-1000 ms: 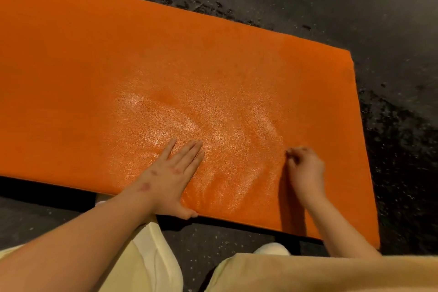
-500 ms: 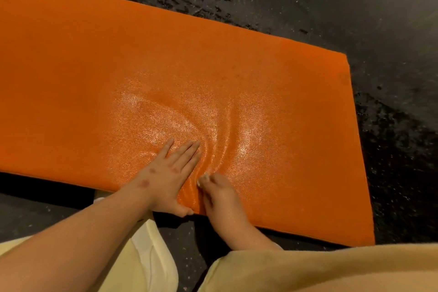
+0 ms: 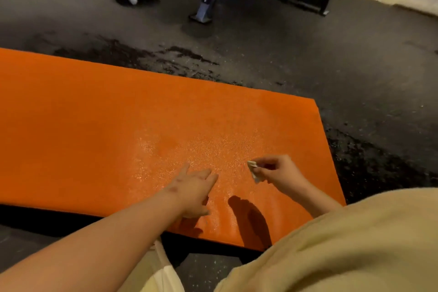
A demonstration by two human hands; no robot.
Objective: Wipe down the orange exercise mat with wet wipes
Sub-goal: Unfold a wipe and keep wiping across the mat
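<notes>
As the head view looks down, the flat orange foam exercise mat (image 3: 94,137) lies on the dark speckled floor (image 3: 308,54). Its long axis runs left to right, with the right end before the person and the rest running off past the left edge. The right hand (image 3: 279,172) pinches a small crumpled white wet wipe (image 3: 253,168) over the mat's right part. Its shadow falls apart from it, so I judge it lifted clear. The left hand (image 3: 193,188) holds nothing, its fingers straight and low by the near edge; whether it touches the mat cannot be told. A glistening wet patch (image 3: 208,147) lies just beyond both hands. Dull-looking mat stretches leftward, away from the wipe hand, so the next stroke probably reaches that way.
</notes>
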